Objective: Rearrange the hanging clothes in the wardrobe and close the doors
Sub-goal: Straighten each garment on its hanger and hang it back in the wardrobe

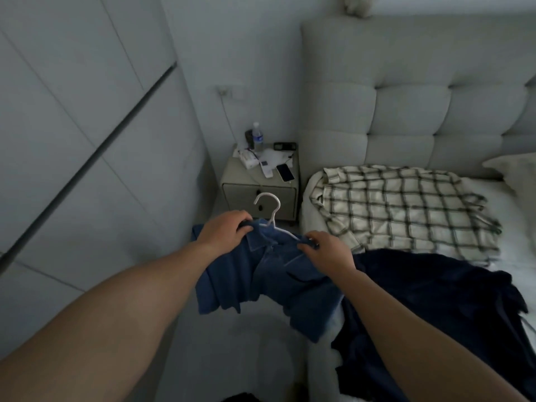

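Blue collared fabric shirt (261,274) is hanging on a white plastic hanger (271,211), beside the bed (516,227). You are gripping its shoulders: left hand (223,232) and right hand (327,250) curled round the fabric, hanger bar running between them, hook pointing away.

Most of a white hanger (271,216) lies hidden inside a blue shirt (261,274), only its hook and one arm showing. A dark garment (435,314) runs off the right edge. Small items beside a water bottle (257,136) are too blurred to identify.
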